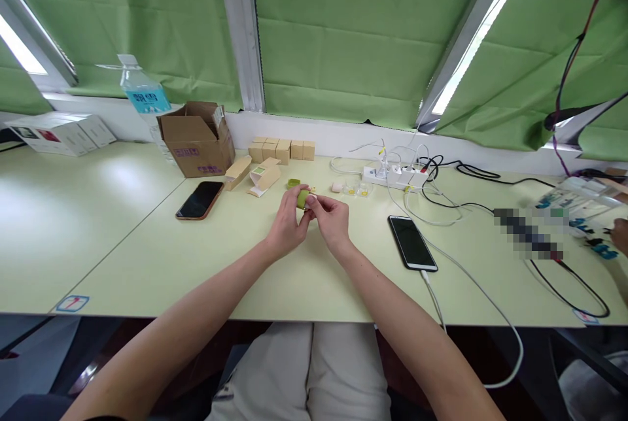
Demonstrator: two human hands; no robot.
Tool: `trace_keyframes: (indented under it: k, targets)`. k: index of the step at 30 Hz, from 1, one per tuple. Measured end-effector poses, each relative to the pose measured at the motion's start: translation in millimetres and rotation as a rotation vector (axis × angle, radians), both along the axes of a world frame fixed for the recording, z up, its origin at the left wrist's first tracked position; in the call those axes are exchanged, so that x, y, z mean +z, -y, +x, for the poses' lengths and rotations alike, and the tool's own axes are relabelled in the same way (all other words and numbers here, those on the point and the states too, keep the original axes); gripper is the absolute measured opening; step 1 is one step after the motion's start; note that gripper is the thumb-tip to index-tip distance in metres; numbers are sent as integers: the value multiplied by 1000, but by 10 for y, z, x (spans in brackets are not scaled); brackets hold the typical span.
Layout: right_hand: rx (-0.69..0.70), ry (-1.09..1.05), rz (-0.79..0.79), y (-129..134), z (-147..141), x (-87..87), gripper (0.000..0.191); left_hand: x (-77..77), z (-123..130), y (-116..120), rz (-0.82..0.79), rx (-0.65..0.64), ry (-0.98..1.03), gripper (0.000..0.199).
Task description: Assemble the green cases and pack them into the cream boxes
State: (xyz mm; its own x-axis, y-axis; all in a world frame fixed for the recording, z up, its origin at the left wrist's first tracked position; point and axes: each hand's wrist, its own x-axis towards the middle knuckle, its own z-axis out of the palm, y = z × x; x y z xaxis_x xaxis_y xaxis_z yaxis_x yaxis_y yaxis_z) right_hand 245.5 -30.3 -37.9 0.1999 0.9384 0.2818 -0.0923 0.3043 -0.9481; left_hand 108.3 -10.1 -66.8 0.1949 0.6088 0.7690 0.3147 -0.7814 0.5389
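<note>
In the middle of the table, a small green object [303,199] is between my hands; its exact kind is too small to make out. My left hand [285,223] grips it from the left with fingers and thumb. Close against it, my right hand [334,219] has its thumb and fingers pinched together at the object's right side. What lies under the right fingertips is hidden. Just behind my left hand lies another green piece [293,183]. To the right sit a small pale pink block [337,187] and two small clear containers with yellow inside [350,190].
Opened small cartons [265,176] and a row of small boxes [282,150] stand behind. At left are a black phone [200,200], a cardboard box [199,143] and a bottle [144,91]. A power strip [395,176], cables and a charging phone [412,242] lie right. Another person's hand [621,235] shows far right.
</note>
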Motion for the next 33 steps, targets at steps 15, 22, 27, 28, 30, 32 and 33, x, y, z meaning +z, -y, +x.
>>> trace_keyframes:
  k: [15, 22, 27, 28, 30, 32, 33]
  targets:
    - [-159, 1031, 725, 46, 256, -24, 37, 226, -341, -186, -753, -724, 440, 58]
    - [-204, 1114, 727, 4, 268, -62, 35, 275, -298, -119, -796, -798, 381, 52]
    - [-249, 1183, 722, 9, 260, -81, 36, 263, -296, -124, -811, -817, 397, 52]
    - [-252, 1193, 723, 9, 256, -85, 36, 255, -291, -127, -810, -815, 402, 53]
    - [-254, 1214, 726, 6, 246, -94, 38, 239, -273, -129, -804, -804, 410, 54]
    - [-259, 1231, 736, 1, 236, -101, 40, 228, -251, -125, -790, -786, 419, 56]
    - [-263, 1237, 743, 0, 231, -103, 41, 225, -239, -120, -782, -777, 423, 57]
